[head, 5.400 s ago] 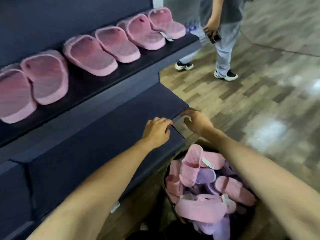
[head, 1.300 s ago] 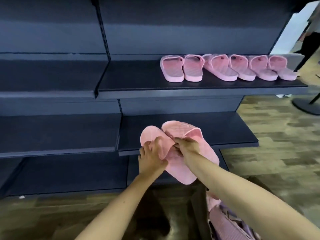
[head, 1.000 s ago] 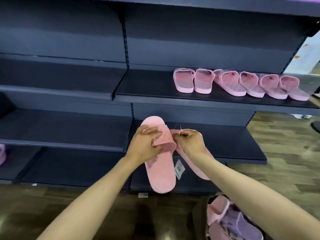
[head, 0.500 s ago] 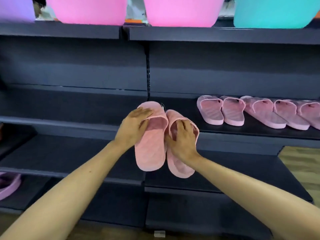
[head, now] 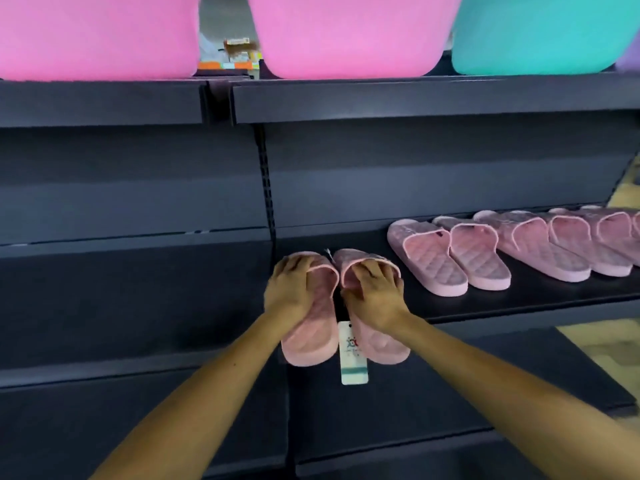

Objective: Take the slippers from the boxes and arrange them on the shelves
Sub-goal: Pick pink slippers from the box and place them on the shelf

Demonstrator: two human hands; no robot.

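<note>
Left grip [head: 291, 292] clamped on one pink quilted rubber slipper [head: 310, 341], right grip [head: 375, 299] clamped on its mate [head: 384, 344]. Toes over dark metal shelf [head: 519, 303], heels overhanging its front edge, left of pink slipper row [head: 481, 258].

No wording can be read: the white hang tag [head: 353, 355] hanging between the two pink slippers [head: 311, 341] carries a small red-and-blue logo, a line of print too tiny to make out and a teal band, and the orange label [head: 225, 65] far behind is blurred.

Print on tag [head: 354, 358] too small to read; last slipper [head: 636, 233] cut by right edge; tubs [head: 346, 32] cut by top edge.
</note>
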